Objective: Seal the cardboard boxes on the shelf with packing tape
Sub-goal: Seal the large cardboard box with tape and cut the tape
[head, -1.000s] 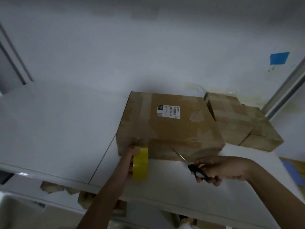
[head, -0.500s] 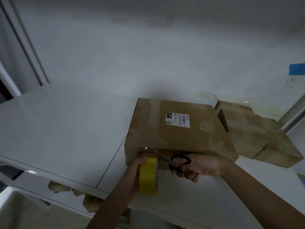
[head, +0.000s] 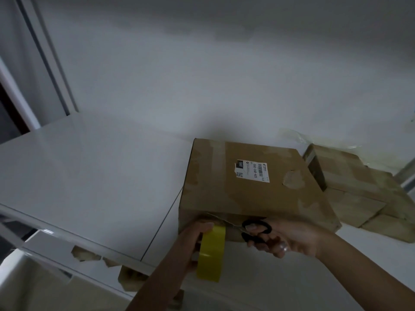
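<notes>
One wide white shelf [head: 89,176] across frame, seam line down its surface just left of box; pale wall [head: 202,75] behind. Large cardboard box [head: 247,198] flat on shelf, right of centre, near front edge, top closed, old clear tape strip down left part of top, torn patches on surface. Cluster of smaller cardboard boxes [head: 359,194] just beside it on right, touching or nearly so, cannot tell which; crumpled clear plastic [head: 296,136] behind them against wall. Two bare forearms in from bottom, both at front face of large box. Left hand [head: 195,239] wrapped round yellow packing tape roll [head: 212,252], thumb over top of roll, fingers behind it. Roll upright on edge, against lower left of box front; resting on shelf or just above it, cannot tell. Right hand [head: 289,239] grasping black-handled scissors [head: 253,230], thumb in upper loop, fingers curled through and under lower one. Handles just right of roll, thin metal blades angled up and left along top front edge of box, over roll. Blades parted or together: too thin to tell. White shipping label [head: 251,170] with barcode on box top, near centre, one corner peeling. Brown cardboard scraps [head: 85,254] on lower level under shelf front, left of arms.
</notes>
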